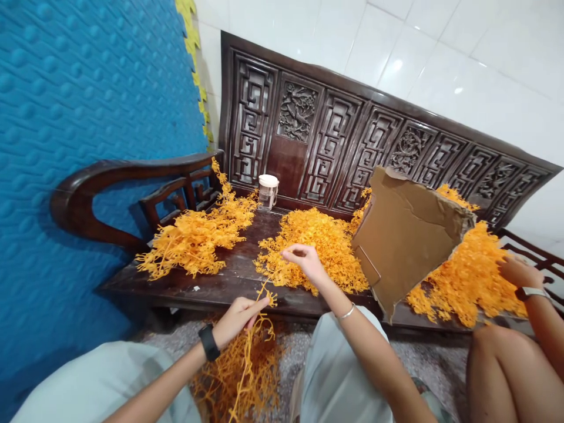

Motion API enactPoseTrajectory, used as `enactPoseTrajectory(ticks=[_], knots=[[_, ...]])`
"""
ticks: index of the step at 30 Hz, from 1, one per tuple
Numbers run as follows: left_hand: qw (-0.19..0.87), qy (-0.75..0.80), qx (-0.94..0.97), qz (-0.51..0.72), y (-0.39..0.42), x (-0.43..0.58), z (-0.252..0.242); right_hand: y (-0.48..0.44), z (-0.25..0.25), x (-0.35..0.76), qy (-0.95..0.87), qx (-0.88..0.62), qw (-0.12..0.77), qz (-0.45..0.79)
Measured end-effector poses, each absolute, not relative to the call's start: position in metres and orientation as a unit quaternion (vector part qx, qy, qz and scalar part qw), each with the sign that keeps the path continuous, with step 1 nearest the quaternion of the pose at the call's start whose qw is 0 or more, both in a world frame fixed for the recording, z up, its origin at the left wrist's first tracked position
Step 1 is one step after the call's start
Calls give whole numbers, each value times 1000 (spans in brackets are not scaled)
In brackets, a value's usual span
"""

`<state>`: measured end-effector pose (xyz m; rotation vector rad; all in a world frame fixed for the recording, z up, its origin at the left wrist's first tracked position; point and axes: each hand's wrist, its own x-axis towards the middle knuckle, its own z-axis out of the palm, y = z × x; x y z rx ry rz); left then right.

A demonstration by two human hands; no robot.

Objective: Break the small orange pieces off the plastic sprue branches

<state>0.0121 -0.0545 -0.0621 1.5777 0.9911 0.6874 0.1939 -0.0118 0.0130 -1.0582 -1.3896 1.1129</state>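
Note:
My left hand (241, 317), with a black watch on its wrist, pinches a thin orange branching strand (247, 361) that hangs down between my knees. Above and to the right, my right hand (304, 258) has thumb and forefinger pressed together in front of the middle orange pile (321, 241); what it holds is too small to make out. A silver bangle circles that wrist. Another pile of orange strands (189, 241) lies on the left end of the dark wooden bench (238, 279). Below my left hand is a mass of loose orange strands (238, 382).
A cardboard sheet (405, 229) leans on the bench between the middle pile and a right-hand pile (471, 282). Another person's hand (522, 271) touches that pile. A lidded clear cup (268, 192) stands near the carved backrest (291, 158). Blue matting (88, 88) lies left.

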Motion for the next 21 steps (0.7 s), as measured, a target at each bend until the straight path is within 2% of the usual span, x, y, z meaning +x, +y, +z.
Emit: enactPoseTrajectory(ticks=[5,11,21], knots=[[550,409,654,320,-59,18,-57,-13,19,191,-463,-466,621,427],[548,399,633,374,-57,32,-36,-7,36,185,-382,-435,713,394],[564,370,622,398,-55,59,-21,1,48,192,-366,-397,772,337]])
